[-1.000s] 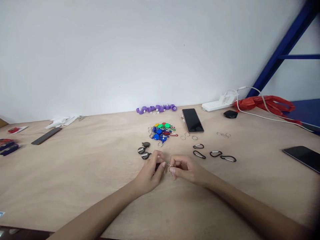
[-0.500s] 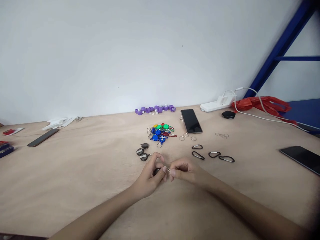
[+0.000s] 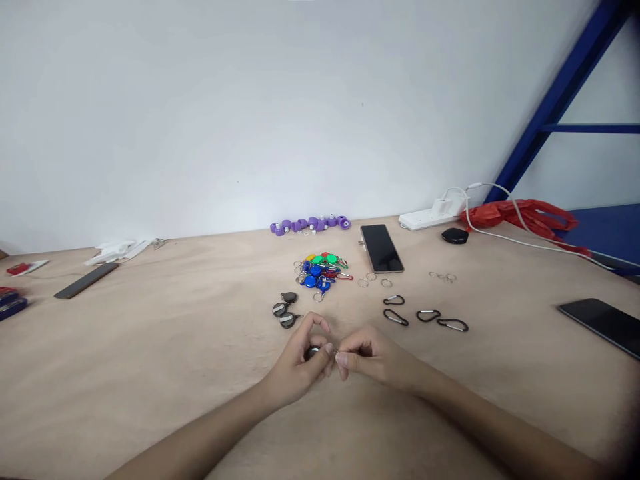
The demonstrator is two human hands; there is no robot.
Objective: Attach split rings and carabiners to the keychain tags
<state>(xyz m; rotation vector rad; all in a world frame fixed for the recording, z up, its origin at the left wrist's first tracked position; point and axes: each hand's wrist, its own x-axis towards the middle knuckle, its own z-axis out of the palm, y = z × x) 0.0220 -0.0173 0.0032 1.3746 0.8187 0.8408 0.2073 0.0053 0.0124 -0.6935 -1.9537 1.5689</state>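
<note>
1. The left hand (image 3: 300, 363) rests on the counter (image 3: 150, 360) near the middle of its near edge, fingers curled and pressed together around a small dark round tag (image 3: 313, 352), of which only a sliver shows between thumb and forefinger.
2. The right hand (image 3: 373, 357) lies just beside it, its fingertips meeting those of the left hand; thumb and forefinger pinch a small metal ring (image 3: 336, 353) right at the tag's edge. The ring is too small to tell whether it is threaded through the tag.
3. So the tag sits inside the left hand's grip and at the tips of the right hand's fingers, between the two hands.
4. Just beyond the left hand, towards the far edge, lie three more dark tags (image 3: 285, 311), close together.
5. Farther back sits a heap of coloured tags (image 3: 320, 270) in blue, green, red and yellow, with rings attached.
6. Beyond the right hand, four black carabiners (image 3: 425, 315) lie in a loose row, with loose rings (image 3: 373, 280) behind them and a few more (image 3: 443, 276) to their right.
7. A dark phone (image 3: 381, 248) lies screen up near the far edge, beside a row of purple parts (image 3: 310, 224).
8. A second phone (image 3: 600, 318) lies by the right edge.
</note>
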